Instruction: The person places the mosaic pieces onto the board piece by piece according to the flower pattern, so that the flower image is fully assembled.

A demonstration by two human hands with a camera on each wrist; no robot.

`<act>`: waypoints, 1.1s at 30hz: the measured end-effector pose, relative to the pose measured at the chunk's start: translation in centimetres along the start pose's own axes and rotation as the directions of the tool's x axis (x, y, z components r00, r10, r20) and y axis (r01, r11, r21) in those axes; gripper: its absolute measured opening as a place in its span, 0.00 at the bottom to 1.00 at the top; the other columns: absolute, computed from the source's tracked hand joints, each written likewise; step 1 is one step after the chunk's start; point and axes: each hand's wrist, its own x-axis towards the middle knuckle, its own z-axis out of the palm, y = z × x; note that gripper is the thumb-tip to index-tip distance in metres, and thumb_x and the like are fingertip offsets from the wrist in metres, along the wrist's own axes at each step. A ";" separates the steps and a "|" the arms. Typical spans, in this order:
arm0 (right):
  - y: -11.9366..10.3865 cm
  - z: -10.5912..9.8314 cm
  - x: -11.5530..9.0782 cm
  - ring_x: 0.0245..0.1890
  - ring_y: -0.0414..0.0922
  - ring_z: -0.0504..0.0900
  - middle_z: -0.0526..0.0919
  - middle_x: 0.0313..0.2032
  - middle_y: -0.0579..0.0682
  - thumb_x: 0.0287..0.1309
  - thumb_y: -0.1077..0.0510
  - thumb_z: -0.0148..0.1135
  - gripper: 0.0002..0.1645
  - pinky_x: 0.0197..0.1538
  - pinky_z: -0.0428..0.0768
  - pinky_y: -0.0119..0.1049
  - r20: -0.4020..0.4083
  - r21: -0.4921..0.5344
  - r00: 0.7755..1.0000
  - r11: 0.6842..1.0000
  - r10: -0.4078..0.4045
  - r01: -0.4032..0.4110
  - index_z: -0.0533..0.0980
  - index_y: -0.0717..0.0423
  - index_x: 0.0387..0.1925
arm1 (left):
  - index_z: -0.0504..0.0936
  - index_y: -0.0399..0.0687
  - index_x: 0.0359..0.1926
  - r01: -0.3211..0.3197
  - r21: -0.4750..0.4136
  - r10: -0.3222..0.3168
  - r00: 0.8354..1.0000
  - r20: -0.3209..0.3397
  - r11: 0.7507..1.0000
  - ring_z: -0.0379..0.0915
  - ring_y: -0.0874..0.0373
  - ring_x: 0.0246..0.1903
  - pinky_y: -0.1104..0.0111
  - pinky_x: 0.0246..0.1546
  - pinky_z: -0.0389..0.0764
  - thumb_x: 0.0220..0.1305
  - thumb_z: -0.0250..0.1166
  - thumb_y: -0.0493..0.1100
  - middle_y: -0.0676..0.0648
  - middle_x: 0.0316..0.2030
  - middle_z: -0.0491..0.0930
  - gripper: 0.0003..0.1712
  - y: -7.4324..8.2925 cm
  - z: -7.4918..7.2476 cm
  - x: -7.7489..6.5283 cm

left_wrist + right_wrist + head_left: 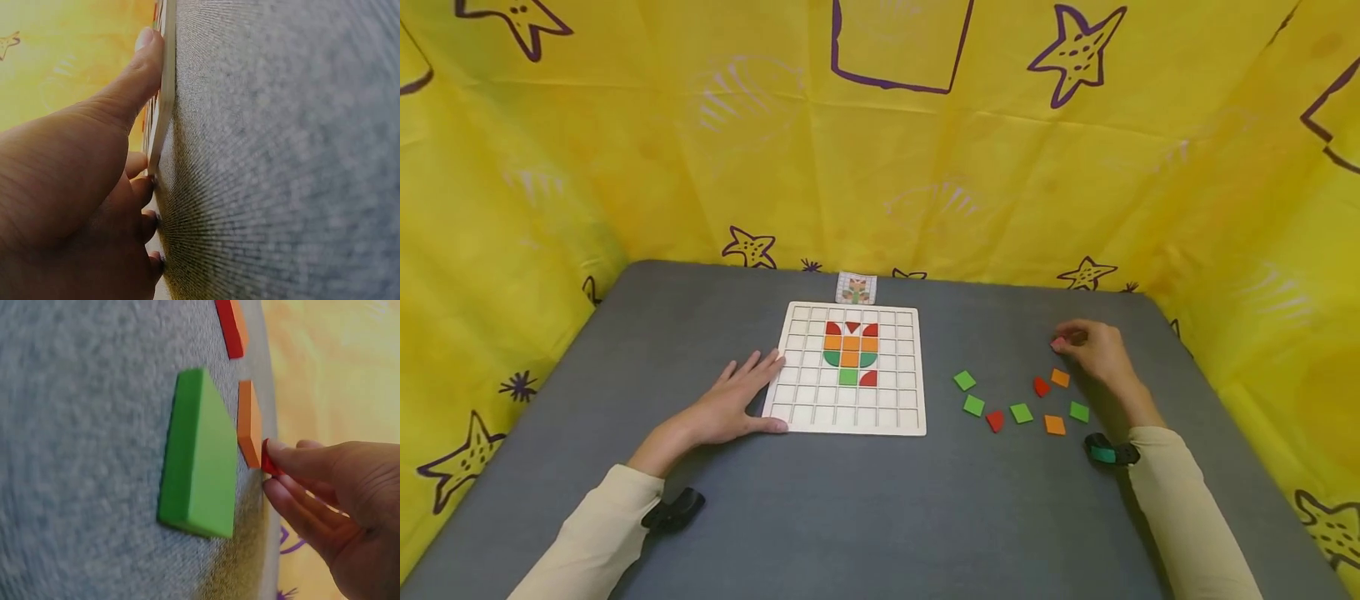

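Note:
A pale wooden grid board [901, 400] lies on the grey table with red, orange and green tiles set in its middle cells. My left hand [730, 407] rests at the board's left side, fingers spread and thumb on its near left corner; the left wrist view shows the thumb [140, 69] along the board's edge. Far to the right, my right hand [1097, 352] pinches a small red tile [270, 459] between thumb and fingertips. Nearest to it lie an orange square [1060, 377] and a red piece [1041, 387]. A green square [206, 462] looms large in the right wrist view.
Between board and right hand lie loose tiles: several green squares [1021, 413], another red piece [995, 421] and a second orange square [1055, 425]. A small picture card [856, 288] sits behind the board. Yellow cloth [865, 183] hangs round the table's back and sides.

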 end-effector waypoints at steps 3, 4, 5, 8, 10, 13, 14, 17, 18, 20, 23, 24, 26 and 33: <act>-0.3 -0.1 0.1 0.37 0.60 0.85 0.86 0.37 0.64 0.54 0.67 0.70 0.16 0.43 0.79 0.57 0.005 0.004 1.000 1.000 -0.012 0.012 0.81 0.68 0.45 | 0.51 0.42 0.76 0.002 -0.007 -0.002 1.000 -0.005 1.000 0.33 0.34 0.74 0.39 0.69 0.33 0.53 0.69 0.66 0.37 0.76 0.45 0.61 0.0 0.1 0.1; -0.4 -0.1 0.2 0.37 0.60 0.85 0.86 0.37 0.64 0.54 0.67 0.70 0.16 0.43 0.79 0.57 0.011 0.009 1.000 1.000 -0.015 0.015 0.81 0.68 0.45 | 0.51 0.41 0.76 0.002 -0.008 -0.002 1.000 -0.006 1.000 0.33 0.34 0.74 0.38 0.69 0.33 0.53 0.70 0.66 0.37 0.76 0.45 0.61 0.0 0.1 0.1; -0.5 -0.1 0.2 0.37 0.60 0.85 0.86 0.37 0.64 0.54 0.67 0.70 0.16 0.43 0.80 0.57 0.017 0.009 1.000 1.000 -0.016 0.016 0.81 0.68 0.46 | 0.51 0.42 0.76 0.002 -0.007 -0.002 1.000 -0.005 1.000 0.33 0.35 0.74 0.39 0.69 0.33 0.53 0.70 0.66 0.37 0.76 0.45 0.61 0.0 0.1 0.1; -0.9 -0.1 0.5 0.37 0.59 0.85 0.86 0.37 0.63 0.55 0.67 0.70 0.16 0.42 0.80 0.56 0.038 0.007 0.999 1.000 -0.028 0.028 0.81 0.67 0.46 | 0.51 0.41 0.76 0.000 -0.005 0.000 1.000 -0.006 1.000 0.33 0.34 0.74 0.38 0.69 0.34 0.53 0.70 0.65 0.36 0.76 0.45 0.60 0.1 0.0 0.0; -1.1 0.0 0.8 0.38 0.59 0.84 0.86 0.38 0.63 0.56 0.67 0.69 0.15 0.42 0.80 0.55 0.057 0.008 0.998 0.999 -0.039 0.039 0.81 0.67 0.46 | 0.52 0.40 0.76 -0.002 -0.003 0.002 1.000 -0.006 1.000 0.34 0.33 0.74 0.38 0.69 0.34 0.54 0.70 0.65 0.36 0.76 0.46 0.60 0.1 0.0 0.0; -1.5 0.0 1.2 0.38 0.60 0.84 0.86 0.39 0.64 0.56 0.67 0.69 0.15 0.41 0.81 0.54 0.079 0.010 0.995 0.998 -0.058 0.057 0.81 0.67 0.46 | 0.52 0.40 0.76 0.000 -0.002 0.000 1.000 -0.001 1.000 0.34 0.33 0.74 0.38 0.68 0.34 0.54 0.70 0.65 0.36 0.76 0.46 0.60 0.2 -0.1 0.0; -1.6 0.0 1.3 0.38 0.60 0.84 0.86 0.39 0.64 0.55 0.68 0.69 0.15 0.41 0.81 0.54 0.086 0.012 0.994 0.998 -0.065 0.064 0.81 0.67 0.46 | 0.51 0.41 0.76 0.003 0.001 -0.003 1.000 0.001 1.000 0.34 0.33 0.74 0.38 0.69 0.34 0.54 0.70 0.65 0.36 0.76 0.45 0.60 0.2 -0.1 0.0; -2.2 0.0 1.4 0.38 0.60 0.84 0.85 0.40 0.64 0.55 0.68 0.69 0.15 0.41 0.81 0.55 0.099 0.008 0.991 0.996 -0.090 0.090 0.81 0.68 0.46 | 0.51 0.41 0.76 0.006 0.000 -0.006 1.000 0.005 1.000 0.34 0.33 0.74 0.38 0.69 0.33 0.54 0.69 0.66 0.36 0.76 0.45 0.60 0.2 -0.1 0.0; -2.5 0.0 1.5 0.38 0.60 0.84 0.85 0.40 0.65 0.54 0.69 0.69 0.16 0.41 0.81 0.55 0.102 0.011 0.990 0.995 -0.099 0.099 0.81 0.68 0.46 | 0.51 0.41 0.76 0.005 -0.002 -0.005 1.000 0.005 1.000 0.34 0.33 0.74 0.38 0.68 0.33 0.54 0.69 0.65 0.36 0.76 0.45 0.60 0.3 -0.1 0.0; -3.1 0.1 1.6 0.38 0.60 0.84 0.85 0.40 0.65 0.54 0.69 0.69 0.15 0.42 0.81 0.56 0.107 0.017 0.987 0.993 -0.115 0.114 0.81 0.68 0.46 | 0.51 0.40 0.76 0.005 -0.003 -0.005 1.000 0.003 1.000 0.34 0.33 0.74 0.38 0.68 0.33 0.54 0.70 0.65 0.36 0.76 0.45 0.60 0.3 -0.2 0.0; -4.0 0.3 1.8 0.38 0.60 0.84 0.85 0.40 0.65 0.54 0.70 0.69 0.15 0.41 0.81 0.56 0.113 0.028 0.985 0.991 -0.131 0.129 0.81 0.69 0.45 | 0.51 0.40 0.76 0.007 -0.003 -0.007 1.000 0.001 1.000 0.34 0.33 0.74 0.38 0.68 0.33 0.54 0.70 0.65 0.36 0.76 0.45 0.60 0.3 -0.2 -0.1; -4.4 0.5 1.9 0.38 0.60 0.84 0.85 0.40 0.65 0.54 0.70 0.69 0.15 0.41 0.81 0.55 0.115 0.034 0.984 0.990 -0.138 0.135 0.81 0.69 0.45 | 0.51 0.40 0.76 0.007 -0.002 -0.007 1.000 0.000 1.000 0.34 0.33 0.74 0.38 0.68 0.33 0.54 0.70 0.65 0.36 0.76 0.45 0.60 0.3 -0.2 -0.1; -4.9 0.8 2.1 0.38 0.59 0.84 0.85 0.39 0.64 0.54 0.71 0.68 0.15 0.41 0.82 0.55 0.120 0.041 0.981 0.989 -0.149 0.145 0.81 0.69 0.45 | 0.51 0.40 0.76 0.006 -0.001 -0.006 1.000 -0.003 1.000 0.34 0.33 0.74 0.38 0.69 0.34 0.54 0.69 0.65 0.36 0.76 0.45 0.60 0.3 -0.2 -0.1; -6.9 2.0 2.7 0.38 0.57 0.84 0.85 0.39 0.63 0.53 0.71 0.69 0.15 0.43 0.81 0.54 0.148 0.067 0.968 0.978 -0.205 0.197 0.81 0.69 0.45 | 0.52 0.40 0.76 0.003 -0.005 -0.003 1.000 -0.003 1.000 0.34 0.32 0.73 0.37 0.68 0.34 0.54 0.70 0.65 0.35 0.76 0.46 0.60 0.3 -0.2 0.0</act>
